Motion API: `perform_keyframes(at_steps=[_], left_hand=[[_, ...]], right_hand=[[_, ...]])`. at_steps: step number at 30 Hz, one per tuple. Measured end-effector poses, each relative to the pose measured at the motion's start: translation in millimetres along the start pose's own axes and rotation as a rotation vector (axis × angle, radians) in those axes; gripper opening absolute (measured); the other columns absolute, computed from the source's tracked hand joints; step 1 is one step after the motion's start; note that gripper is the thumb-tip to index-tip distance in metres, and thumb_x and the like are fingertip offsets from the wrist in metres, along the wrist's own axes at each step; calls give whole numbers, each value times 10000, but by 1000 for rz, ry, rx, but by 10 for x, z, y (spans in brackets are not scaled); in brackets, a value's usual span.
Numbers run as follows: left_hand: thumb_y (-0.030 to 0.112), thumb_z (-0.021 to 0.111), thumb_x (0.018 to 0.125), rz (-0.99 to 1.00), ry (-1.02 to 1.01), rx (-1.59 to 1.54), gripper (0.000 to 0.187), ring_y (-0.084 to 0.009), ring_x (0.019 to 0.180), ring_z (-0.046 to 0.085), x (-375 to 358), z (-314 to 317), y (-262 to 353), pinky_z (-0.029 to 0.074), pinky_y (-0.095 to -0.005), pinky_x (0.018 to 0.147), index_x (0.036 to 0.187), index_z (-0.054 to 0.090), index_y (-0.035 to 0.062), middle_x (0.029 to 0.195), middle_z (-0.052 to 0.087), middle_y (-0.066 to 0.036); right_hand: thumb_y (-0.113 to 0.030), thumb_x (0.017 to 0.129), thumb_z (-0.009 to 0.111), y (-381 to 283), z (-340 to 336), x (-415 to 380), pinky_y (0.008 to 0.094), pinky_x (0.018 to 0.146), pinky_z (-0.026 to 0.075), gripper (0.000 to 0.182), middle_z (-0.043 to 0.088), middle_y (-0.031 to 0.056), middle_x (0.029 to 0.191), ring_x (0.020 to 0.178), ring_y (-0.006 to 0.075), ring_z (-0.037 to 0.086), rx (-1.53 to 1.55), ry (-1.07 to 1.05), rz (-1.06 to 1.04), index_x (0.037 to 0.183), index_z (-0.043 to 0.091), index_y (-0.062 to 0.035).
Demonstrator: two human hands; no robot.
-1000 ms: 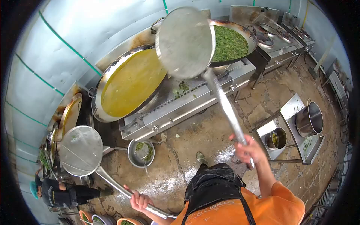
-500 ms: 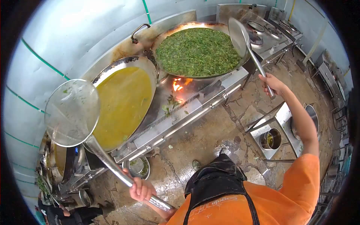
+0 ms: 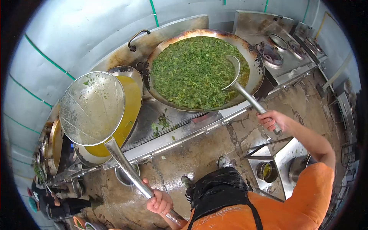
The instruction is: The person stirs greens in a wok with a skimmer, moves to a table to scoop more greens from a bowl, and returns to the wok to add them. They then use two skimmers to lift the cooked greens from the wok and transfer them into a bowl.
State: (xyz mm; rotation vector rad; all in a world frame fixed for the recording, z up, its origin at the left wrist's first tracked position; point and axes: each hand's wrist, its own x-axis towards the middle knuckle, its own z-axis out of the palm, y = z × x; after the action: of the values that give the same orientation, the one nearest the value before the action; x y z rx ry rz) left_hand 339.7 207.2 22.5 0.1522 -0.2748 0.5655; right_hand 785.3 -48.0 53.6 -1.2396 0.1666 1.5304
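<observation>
My left hand is closed around the thick metal handle of a large round mesh skimmer. A few green bits cling to its mesh, which hangs over the wok of yellow liquid and hides part of it. My right hand grips the handle of a long metal ladle. The ladle's head is tilted and partly sunk in chopped greens at the right side of the big wok. Dark liquid shows among the greens near that edge.
Both woks sit on a steel stove with scattered leaves on its top. Behind my right arm is a steel stand holding a pot. A metal bowl lies on the floor. Another person works at far left.
My right hand has brought the ladle from above the big wok's right edge down into the greens. The skimmer stays raised over the yellow liquid. Flames seen under the big wok no longer show.
</observation>
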Motion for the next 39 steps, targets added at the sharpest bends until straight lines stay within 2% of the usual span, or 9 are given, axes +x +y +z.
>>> perform_keyframes(at_steps=[6, 13, 16, 22, 24, 28, 33, 37, 39], left_hand=[[-9, 385, 908, 13, 44, 87, 644, -65, 361, 454, 308, 58, -579, 422, -237, 304, 1484, 164, 173, 635, 472, -54], [-15, 400, 905, -83, 181, 48, 627, -46, 354, 396, 683, 71, -917, 379, -225, 306, 1477, 243, 189, 619, 435, -34], [-9, 395, 913, -197, 246, 64, 596, -34, 348, 346, 813, 35, -942, 328, -218, 297, 1464, 282, 187, 606, 388, -3], [14, 368, 928, -270, 333, 49, 560, -26, 370, 362, 969, -79, -1039, 346, -207, 323, 1464, 270, 145, 634, 393, 2], [34, 349, 945, -329, 303, -27, 523, -26, 402, 407, 1017, -188, -1069, 376, -204, 349, 1459, 272, 96, 661, 412, -7], [37, 373, 949, -385, 427, -158, 476, -16, 380, 369, 1077, -267, -1114, 351, -187, 323, 1418, 360, 117, 635, 381, 26], [52, 351, 959, -434, 356, -321, 480, -32, 402, 429, 1026, -484, -1122, 409, -199, 350, 1436, 296, 70, 656, 416, -4], [53, 346, 956, -427, 255, -536, 507, -57, 417, 490, 986, -605, -1241, 466, -219, 370, 1450, 235, 26, 673, 444, -37], [42, 352, 950, -415, 243, -599, 513, -63, 413, 487, 959, -666, -1320, 463, -222, 364, 1449, 235, 20, 673, 439, -38]], right_hand=[[-65, 906, 537, 56, -352, 299, 163, 300, 259, 139, 350, -91, 592, 375, -12, 321, 211, -252, -87, 1015, 478, -126], [-68, 922, 509, 412, -416, 635, 195, 277, 269, 146, 338, -75, 572, 344, 3, 294, 506, -525, -196, 1058, 479, -113], [-62, 930, 489, 574, -235, 707, 204, 273, 265, 162, 330, -70, 564, 336, 15, 283, 542, -525, -245, 1074, 474, -135], [-80, 917, 517, 936, 23, 987, 213, 266, 229, 212, 325, -67, 554, 330, 20, 244, 607, -595, -356, 1112, 479, -153], [-88, 902, 551, 1030, 149, 1004, 216, 284, 235, 237, 322, -63, 556, 337, 31, 251, 507, -466, -425, 1114, 478, -164], [-69, 892, 559, 1210, 295, 1028, 240, 309, 281, 268, 330, -48, 550, 340, 49, 291, 408, -425, -474, 1111, 442, -172], [-2, 861, 572, 1406, 211, 1023, 293, 340, 332, 358, 351, 0, 545, 355, 99, 333, 155, -246, -506, 1124, 377, -146], [8, 887, 541, 1504, 131, 694, 325, 343, 373, 291, 405, 28, 567, 379, 135, 416, -219, -49, -530, 1095, 367, -97], [-51, 868, 583, 1476, 178, 407, 369, 403, 433, 299, 438, 62, 572, 437, 180, 494, -568, 214, -528, 1069, 361, -49]])
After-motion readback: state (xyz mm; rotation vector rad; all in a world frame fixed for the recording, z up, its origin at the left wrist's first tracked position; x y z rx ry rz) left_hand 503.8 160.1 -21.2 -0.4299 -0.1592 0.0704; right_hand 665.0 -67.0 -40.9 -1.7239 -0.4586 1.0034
